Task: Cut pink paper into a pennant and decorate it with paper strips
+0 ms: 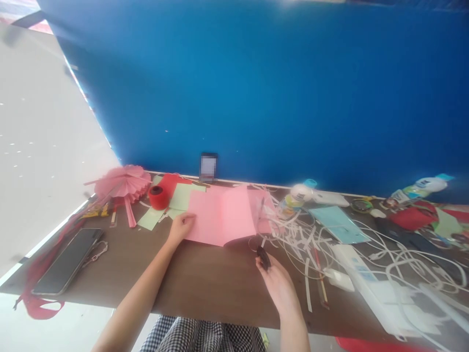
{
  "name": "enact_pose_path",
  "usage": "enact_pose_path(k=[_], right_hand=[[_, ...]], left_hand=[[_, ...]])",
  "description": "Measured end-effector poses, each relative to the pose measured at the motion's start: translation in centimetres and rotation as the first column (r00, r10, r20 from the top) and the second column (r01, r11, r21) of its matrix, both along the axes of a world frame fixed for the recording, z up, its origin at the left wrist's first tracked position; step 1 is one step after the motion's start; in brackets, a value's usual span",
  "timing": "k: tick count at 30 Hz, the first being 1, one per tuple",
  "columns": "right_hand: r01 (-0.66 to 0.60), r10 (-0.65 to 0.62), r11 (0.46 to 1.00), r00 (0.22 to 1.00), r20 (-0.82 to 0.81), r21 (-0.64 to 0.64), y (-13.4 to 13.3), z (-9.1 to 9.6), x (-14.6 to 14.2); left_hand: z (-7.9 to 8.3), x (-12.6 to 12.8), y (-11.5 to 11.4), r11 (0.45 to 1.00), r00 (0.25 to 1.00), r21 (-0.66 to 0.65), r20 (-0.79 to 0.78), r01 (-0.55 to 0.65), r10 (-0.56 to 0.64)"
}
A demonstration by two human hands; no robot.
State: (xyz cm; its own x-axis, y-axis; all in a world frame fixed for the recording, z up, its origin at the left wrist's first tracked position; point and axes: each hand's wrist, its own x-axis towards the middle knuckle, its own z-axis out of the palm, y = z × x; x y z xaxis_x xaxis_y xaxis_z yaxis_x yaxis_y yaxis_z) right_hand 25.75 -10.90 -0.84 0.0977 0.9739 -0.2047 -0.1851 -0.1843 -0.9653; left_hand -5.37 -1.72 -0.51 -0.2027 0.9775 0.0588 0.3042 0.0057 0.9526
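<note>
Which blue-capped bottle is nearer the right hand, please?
The bottle beside the pink paper; the other bottle is much farther from the right hand.

Matt paper sheet (210, 215), smooth wood-look tabletop (212, 278)

Bright overall, sm. glare atop blue panel (256, 93), pic soft w/ R-side cables (407, 257) blurred & edges stretched.

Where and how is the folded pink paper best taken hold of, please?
I would pinch the near corner of its right half, coming from the right: that side of the pink paper seems to lift past the crease, while the left hand touches the left edge.
</note>
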Motion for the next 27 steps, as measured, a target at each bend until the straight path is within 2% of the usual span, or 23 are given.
enact_pose_path(k=[3, 5, 6, 8, 10, 13, 15, 19, 21, 24, 27], right_hand=[[0.035, -0.049, 0.997, 0.972, -0.231, -0.062, 0.0, 0.3, -0.6], [0.086, -0.111, 0.992, 0.942, -0.318, -0.092, -0.1, 0.7, -0.8], [0.110, -0.137, 0.989, 0.937, -0.321, -0.101, -0.2, 1.0, -0.8], [0.126, -0.148, 0.987, 0.948, -0.281, -0.095, -0.6, 1.5, -0.9], [0.108, -0.116, 0.993, 0.974, -0.195, -0.053, -1.0, 2.0, -1.0], [0.064, -0.063, 0.998, 0.998, -0.026, 0.006, -1.6, 2.7, -1.3], [0.024, -0.024, 1.000, 0.997, 0.068, 0.004, -1.8, 3.3, -1.5], [-0.096, 0.102, 0.995, 0.970, 0.219, -0.035, -1.6, 4.2, -1.8], [-0.180, 0.189, 0.982, 0.950, 0.249, -0.060, -1.3, 4.5, -1.7], [-0.299, 0.314, 0.949, 0.927, 0.204, -0.102, -0.8, 4.4, -1.5], [-0.358, 0.369, 0.926, 0.926, 0.084, -0.119, -0.3, 4.2, -1.6]], left_hand=[[0.1, 0.1, -0.5, 0.993, 0.971, 0.112, -0.229, -0.040, 0.065], [0.3, 0.8, -1.4, 0.967, 0.893, 0.253, -0.426, -0.035, 0.144], [0.4, 1.5, -1.8, 0.955, 0.856, 0.297, -0.498, 0.019, 0.138], [0.9, 3.4, -2.7, 0.927, 0.811, 0.286, -0.584, 0.242, -0.032], [1.4, 5.9, -3.1, 0.892, 0.770, 0.221, -0.609, 0.394, -0.189], [2.0, 9.5, -3.0, 0.854, 0.704, 0.185, -0.661, 0.486, -0.257], [1.9, 11.1, -2.6, 0.824, 0.627, 0.123, -0.713, 0.553, -0.315], [0.7, 11.9, -1.7, 0.746, 0.479, 0.015, -0.775, 0.666, -0.413], [0.1, 11.6, -1.5, 0.761, 0.479, 0.017, -0.786, 0.648, -0.391], [-0.3, 10.9, -1.4, 0.825, 0.497, 0.021, -0.807, 0.565, -0.319], [0.1, 10.5, -1.3, 0.835, 0.432, -0.054, -0.836, 0.548, -0.338]])
